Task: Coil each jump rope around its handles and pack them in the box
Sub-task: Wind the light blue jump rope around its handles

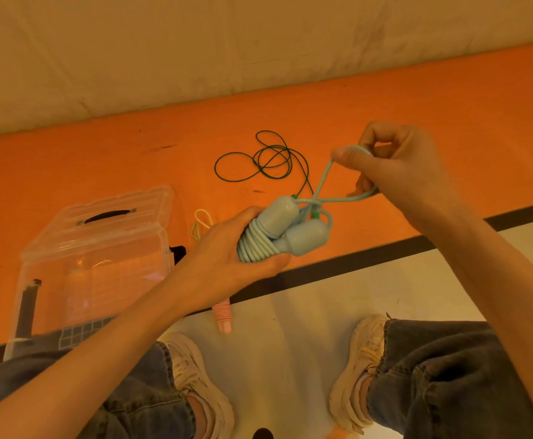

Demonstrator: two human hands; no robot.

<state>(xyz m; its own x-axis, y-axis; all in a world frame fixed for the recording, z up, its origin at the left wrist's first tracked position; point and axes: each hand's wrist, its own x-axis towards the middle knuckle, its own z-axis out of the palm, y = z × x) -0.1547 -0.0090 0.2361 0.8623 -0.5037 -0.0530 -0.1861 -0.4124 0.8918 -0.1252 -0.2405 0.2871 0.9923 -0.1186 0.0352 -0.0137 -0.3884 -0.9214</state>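
Head view, one rope nearly coiled. The left hand (243,248) gripped the pale blue jump rope (285,231), fingers and thumb curled round the two handles held side by side with cord wound in several turns about their lower ends. The right hand (395,166) pinched the free end of the blue cord (323,177), a loop running from thumb and fingers down to the handles, so the last length appeared not yet wound or tucked. The bundle was held in the air above the front edge of the orange mat (68,166).

What remained, as far as could be judged: a dark green rope (260,160) lay loose and uncoiled on the mat beyond the hands, its handles mostly hidden behind the blue ones. A pink rope (222,315), apparently already coiled, lay at the mat's front edge under the left forearm, not yet packed. A small yellow-green loop (200,221) showed near the left hand; what it belonged to could not be told. The clear plastic box (100,248) stood to the left, near the left hand, lid seemingly on; whether it held any rope could not be made out.

Open mat lay between the box and the green rope.
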